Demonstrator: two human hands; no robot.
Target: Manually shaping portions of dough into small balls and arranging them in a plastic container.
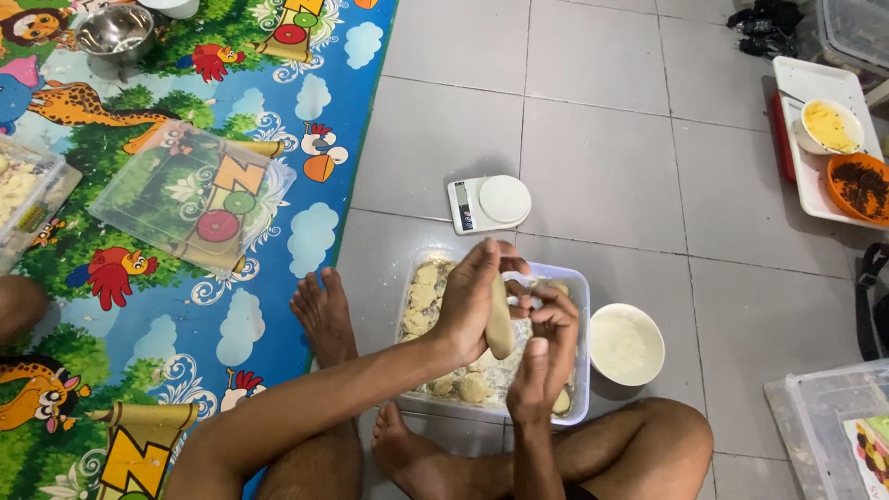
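Observation:
I sit cross-legged on a tiled floor. My left hand (472, 296) is closed around an elongated pale piece of dough (500, 324), held upright. My right hand (546, 347) touches the same dough from the right, fingers pinching near its top. Both hands hover over a clear plastic tub (581, 347) that holds several round dough pieces dusted with flour. A small white bowl of flour (626, 344) stands just right of the tub.
A white kitchen scale (489, 203) sits beyond the tub. A clear lid (193, 194) and a metal bowl (115, 35) lie on the colourful play mat at left. A white tray (815, 139) with a yellow-filled bowl and an orange bowl is at far right. Another clear container (824, 421) is at bottom right.

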